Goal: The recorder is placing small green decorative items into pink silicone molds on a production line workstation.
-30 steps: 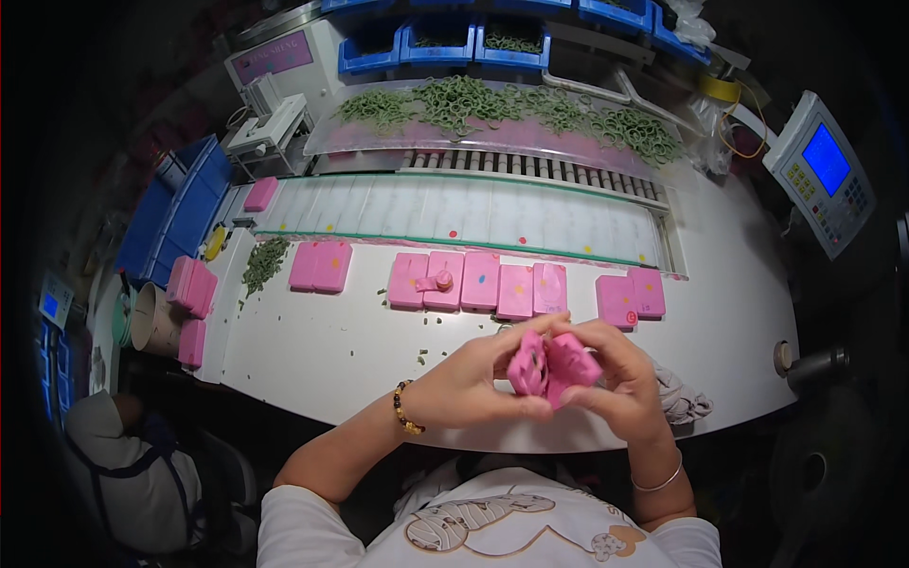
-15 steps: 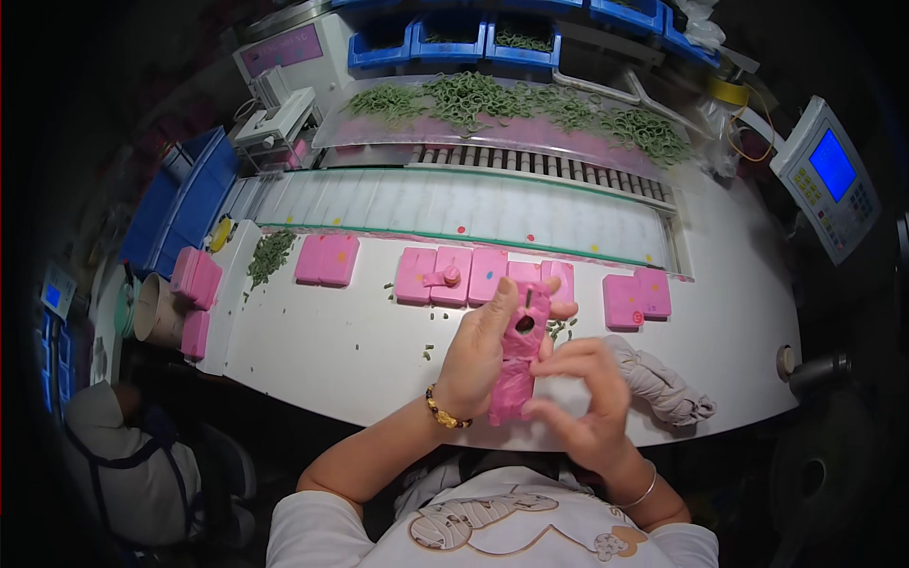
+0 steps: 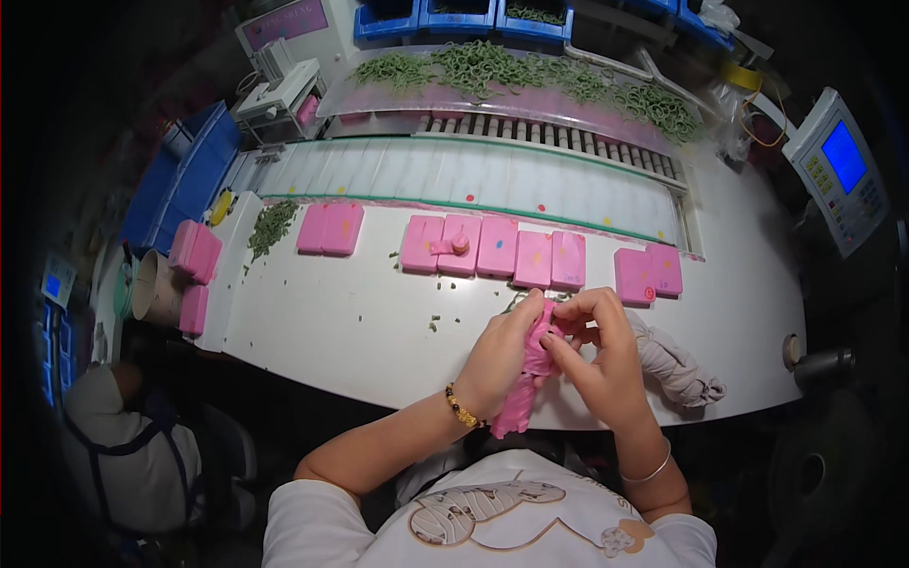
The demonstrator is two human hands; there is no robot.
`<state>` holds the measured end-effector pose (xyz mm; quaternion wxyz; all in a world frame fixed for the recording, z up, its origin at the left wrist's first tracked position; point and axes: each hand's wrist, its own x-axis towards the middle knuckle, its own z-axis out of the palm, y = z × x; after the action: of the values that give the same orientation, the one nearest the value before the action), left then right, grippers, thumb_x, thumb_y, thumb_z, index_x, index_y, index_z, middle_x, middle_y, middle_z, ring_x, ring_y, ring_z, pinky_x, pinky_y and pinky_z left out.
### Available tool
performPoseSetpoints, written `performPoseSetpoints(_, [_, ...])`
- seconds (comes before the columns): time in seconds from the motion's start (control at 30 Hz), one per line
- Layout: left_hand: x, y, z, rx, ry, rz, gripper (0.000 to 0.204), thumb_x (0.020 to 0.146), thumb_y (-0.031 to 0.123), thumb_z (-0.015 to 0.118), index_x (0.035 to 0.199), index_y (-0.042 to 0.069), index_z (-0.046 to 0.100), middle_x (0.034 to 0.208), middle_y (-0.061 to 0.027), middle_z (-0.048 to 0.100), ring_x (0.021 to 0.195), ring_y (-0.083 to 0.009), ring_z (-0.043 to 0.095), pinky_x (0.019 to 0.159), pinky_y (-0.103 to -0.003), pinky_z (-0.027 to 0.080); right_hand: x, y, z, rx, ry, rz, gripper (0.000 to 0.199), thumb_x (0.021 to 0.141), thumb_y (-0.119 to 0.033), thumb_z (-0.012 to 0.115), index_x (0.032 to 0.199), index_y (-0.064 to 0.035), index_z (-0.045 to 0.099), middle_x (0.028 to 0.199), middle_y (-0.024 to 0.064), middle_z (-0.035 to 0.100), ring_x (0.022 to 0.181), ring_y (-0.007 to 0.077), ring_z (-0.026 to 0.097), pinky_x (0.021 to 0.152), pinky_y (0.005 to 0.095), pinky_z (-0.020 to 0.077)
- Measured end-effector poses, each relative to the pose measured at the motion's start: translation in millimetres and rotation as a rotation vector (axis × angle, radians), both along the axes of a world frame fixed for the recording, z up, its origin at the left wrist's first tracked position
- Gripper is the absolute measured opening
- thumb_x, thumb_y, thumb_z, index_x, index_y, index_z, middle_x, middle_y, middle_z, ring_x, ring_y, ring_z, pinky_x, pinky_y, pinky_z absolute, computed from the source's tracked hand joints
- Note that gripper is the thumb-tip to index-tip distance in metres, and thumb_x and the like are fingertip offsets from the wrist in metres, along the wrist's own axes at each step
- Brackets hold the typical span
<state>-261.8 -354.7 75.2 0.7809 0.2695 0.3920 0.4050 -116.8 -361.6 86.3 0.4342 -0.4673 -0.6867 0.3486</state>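
A floppy pink rubber mould [image 3: 514, 405] hangs tilted over the near edge of the white table. My left hand [image 3: 504, 355] is wrapped round its left side, thumb pointing up. At the mould's upper part, my right hand [image 3: 606, 369] pinches with thumb and fingers; a small dark spot shows there, partly covered by the fingertips. Beyond my hands lies a row of pink mould blocks [image 3: 498, 248] with coloured dots. A small pink piece with a round knob [image 3: 460, 244] rests on two of them.
Right of my hands lies a twisted grey cloth [image 3: 677, 364]. Two more pink blocks [image 3: 632, 275] sit behind it. Small green pieces [image 3: 273, 230] are heaped at left. Farther back are a glass-topped strip [image 3: 417, 175], a tray of green rings [image 3: 488, 71] and a control panel [image 3: 838, 170].
My right hand has moved up from beside the mould's lower half and closed on its upper part. The round hole seen earlier is now mostly covered. The whole view has shifted slightly.
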Motion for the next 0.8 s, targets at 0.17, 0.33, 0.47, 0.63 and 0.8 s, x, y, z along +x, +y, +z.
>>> performPoseSetpoints(0.17, [1,-16,-4,0.043,0.036,-0.021,0.052,0.104,0.044,0.031,0.095,0.002,0.061,0.071,-0.0045,0.060,0.054,-0.0089,0.053,0.049,-0.024,0.042,5,-6,-3,-0.140,0.019,0.042,0.029,0.078,0.000,0.070,0.101,0.0002,0.051,0.095,0.0089,0.052,0.079,0.0139,0.057,0.064,0.0239,0.0487])
performPoseSetpoints(0.33, [5,-31,5,0.368,0.308,0.109,0.051,0.105,0.041,0.034,0.098,-0.001,0.062,0.069,-0.0018,0.056,0.063,-0.0071,0.051,0.059,-0.023,0.044,-4,-12,-1,-0.059,-0.123,-0.018,0.031,0.076,0.001,0.069,0.100,0.0005,0.050,0.092,0.0110,0.053,0.078,0.0178,0.058,0.064,0.0267,0.0495])
performPoseSetpoints(0.47, [-3,-28,-8,0.472,0.299,0.148,0.053,0.105,0.040,0.034,0.098,-0.003,0.064,0.071,-0.0023,0.058,0.068,-0.0057,0.051,0.063,-0.023,0.044,-16,-20,-4,0.137,-0.187,-0.045,0.027,0.077,0.003,0.067,0.099,0.0012,0.052,0.089,0.0124,0.053,0.074,0.0208,0.060,0.063,0.0298,0.0506])
performPoseSetpoints(0.63, [-16,-24,-9,0.263,0.294,0.083,0.060,0.105,0.044,0.033,0.080,0.000,0.064,0.061,-0.0019,0.058,0.053,-0.0083,0.054,0.049,-0.024,0.045,-25,-24,-4,0.326,-0.292,-0.081,0.023,0.075,0.006,0.066,0.096,0.0018,0.056,0.089,0.0125,0.055,0.070,0.0223,0.062,0.061,0.0322,0.0522])
performPoseSetpoints(0.8, [-14,-18,-13,0.155,0.113,0.104,0.052,0.104,0.042,0.034,0.091,0.002,0.065,0.074,-0.0026,0.062,0.052,-0.0090,0.053,0.044,-0.025,0.043,-27,-21,-9,0.400,-0.237,-0.114,0.027,0.075,0.005,0.067,0.100,0.0002,0.059,0.089,0.0124,0.059,0.070,0.0220,0.062,0.061,0.0325,0.0527])
